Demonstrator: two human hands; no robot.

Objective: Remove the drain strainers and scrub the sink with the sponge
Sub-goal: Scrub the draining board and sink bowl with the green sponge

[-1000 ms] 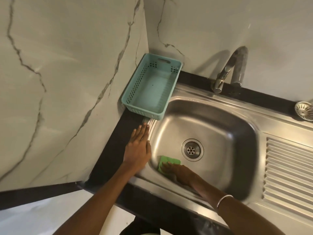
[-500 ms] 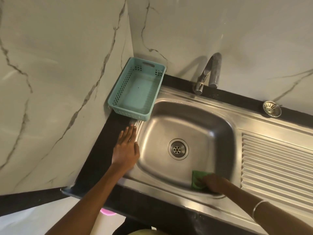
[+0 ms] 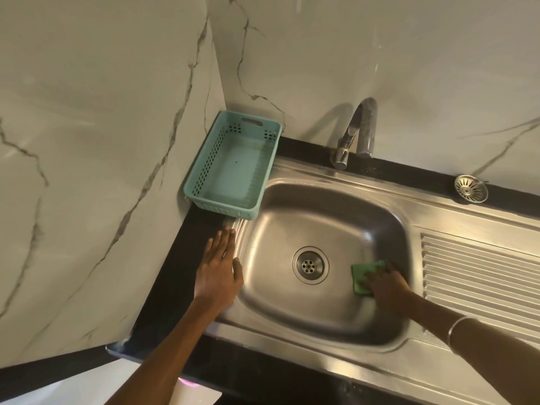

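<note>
Change since earlier frames: the sponge (image 3: 365, 277) and right hand (image 3: 385, 287) have travelled from the basin's front-left area, past the front wall, to the floor right of the drain (image 3: 310, 265); the left hand (image 3: 219, 270) has stayed on the rim.
Right hand: palm down, fingers spread flat over the green sponge, pressing it against the basin floor; a thin bangle (image 3: 458, 327) sits on the wrist.
Left hand: open, fingers extended and together, laid flat across the left rim of the sink (image 3: 336, 223) and the black countertop (image 3: 175, 276) edge; it grips nothing.
Sponge: in the basin, between the drain and the right wall, partly covered by the fingers.
Drain: centre of the basin floor, open grid visible, clear of the sponge.
Drain strainer (image 3: 471, 189): out of the basin, resting on the back ledge at far right, above the ribbed drainboard (image 3: 479, 273).
Faucet (image 3: 355, 133): at the back edge, spout over the basin's rear rim.
Basket (image 3: 233, 166): teal, perforated, in the wall corner, its near corner overlapping the sink rim.
</note>
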